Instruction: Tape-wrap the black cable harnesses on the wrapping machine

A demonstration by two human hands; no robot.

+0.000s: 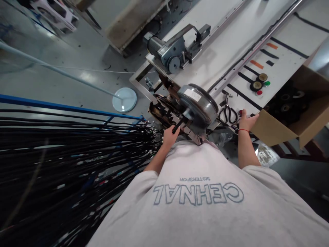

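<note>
My left hand (170, 136) is closed round a short black length, apparently a cable end (177, 128), in front of the winding machine's grey drum (199, 104). The drum carries a white label. At the bench edge, my right hand (247, 121) lies with thumb and fingers apart, the thumb close to a red button (240, 112). Whether it presses the button I cannot tell. Black-handled scissors (227, 111) lie on the bench just left of that hand.
Black cables (102, 137) hang from a blue rack (64, 108) at left. A cardboard box (277, 130) with dark rolls stands at right. Tape rolls (257, 85), a green button (267, 83) and a motor unit (164, 49) sit on the white bench (231, 37). A round stand base (130, 99) rests on the floor.
</note>
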